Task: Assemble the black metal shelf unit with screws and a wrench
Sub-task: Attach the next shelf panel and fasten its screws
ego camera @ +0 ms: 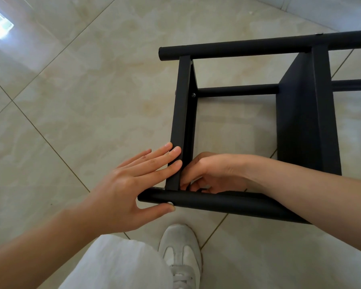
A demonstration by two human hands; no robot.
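Beside white shoe [180,255], on tiled floor [92,101]: black shelf frame [296,130].

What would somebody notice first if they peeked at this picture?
Probably the black metal shelf unit lying on its side on the shiny tiled floor, filling the right half. Next, the two bare hands at its near corner: the left hand spread flat against the corner, thumb by a silver screw, and the right hand curled inside the frame. A white shoe pokes in below.
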